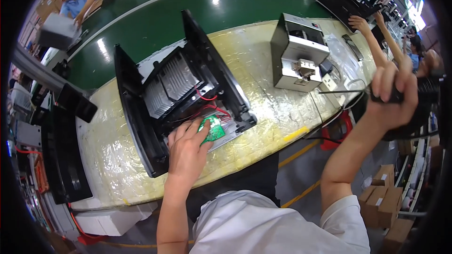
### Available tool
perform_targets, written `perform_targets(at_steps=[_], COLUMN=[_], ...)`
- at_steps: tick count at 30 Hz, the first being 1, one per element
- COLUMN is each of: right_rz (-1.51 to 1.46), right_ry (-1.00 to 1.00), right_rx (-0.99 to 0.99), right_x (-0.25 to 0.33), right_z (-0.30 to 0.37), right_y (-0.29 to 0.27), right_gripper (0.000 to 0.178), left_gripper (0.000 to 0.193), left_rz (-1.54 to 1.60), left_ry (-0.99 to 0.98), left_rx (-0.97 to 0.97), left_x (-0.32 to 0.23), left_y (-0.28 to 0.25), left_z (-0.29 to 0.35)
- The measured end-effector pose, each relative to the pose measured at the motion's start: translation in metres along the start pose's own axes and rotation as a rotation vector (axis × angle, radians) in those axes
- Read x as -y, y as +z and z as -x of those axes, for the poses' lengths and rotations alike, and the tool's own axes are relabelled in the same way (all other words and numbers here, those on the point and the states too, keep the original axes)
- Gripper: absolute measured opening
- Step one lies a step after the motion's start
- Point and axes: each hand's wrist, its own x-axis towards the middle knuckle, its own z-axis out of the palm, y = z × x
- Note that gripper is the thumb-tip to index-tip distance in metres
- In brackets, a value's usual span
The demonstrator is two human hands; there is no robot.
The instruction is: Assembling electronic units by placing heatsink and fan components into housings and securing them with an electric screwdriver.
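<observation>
My left hand (186, 148) presses its fingers on a small green circuit board (213, 129) at the near end of an open black appliance housing (141, 127). Red wires (212, 106) run from the board into the housing, past a grey finned metal block (175, 82). My right hand (391, 95) is raised far to the right, off the bench, closed around the black handle of a screwdriver (348, 91) whose thin shaft points left.
The housing lies on a workbench (273, 108) covered with yellowish plastic wrap. A grey metal box device (299, 51) stands at the back right. A green conveyor belt (188, 9) runs behind. Other people work at upper left and upper right. Cardboard boxes (381, 197) sit on the floor.
</observation>
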Motion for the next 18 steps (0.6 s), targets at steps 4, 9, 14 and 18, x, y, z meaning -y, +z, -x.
perform_targets(at_steps=[4, 9, 14, 18], right_rz=[0.162, 0.224, 0.227, 0.162], right_ry=[0.052, -0.003, 0.112, 0.162], right_rx=[-0.144, -0.119, -0.095, -0.104], right_x=[-0.054, -0.103, -0.134, -0.134], right_z=[-0.014, -0.028, -0.023, -0.022], right_y=[-0.001, 0.01, 0.003, 0.013], right_gripper=[0.021, 0.08, 0.073, 0.072], left_gripper=[0.047, 0.048, 0.047, 0.048], left_rz=[-0.053, -0.063, -0.058, -0.077], left_ry=[-0.028, -0.054, -0.073, -0.096], left_rx=[0.006, 0.0, -0.017, -0.032], left_x=[0.003, 0.006, 0.011, 0.012], left_y=[-0.003, -0.007, -0.007, -0.011], left_z=[-0.005, -0.001, 0.003, 0.007])
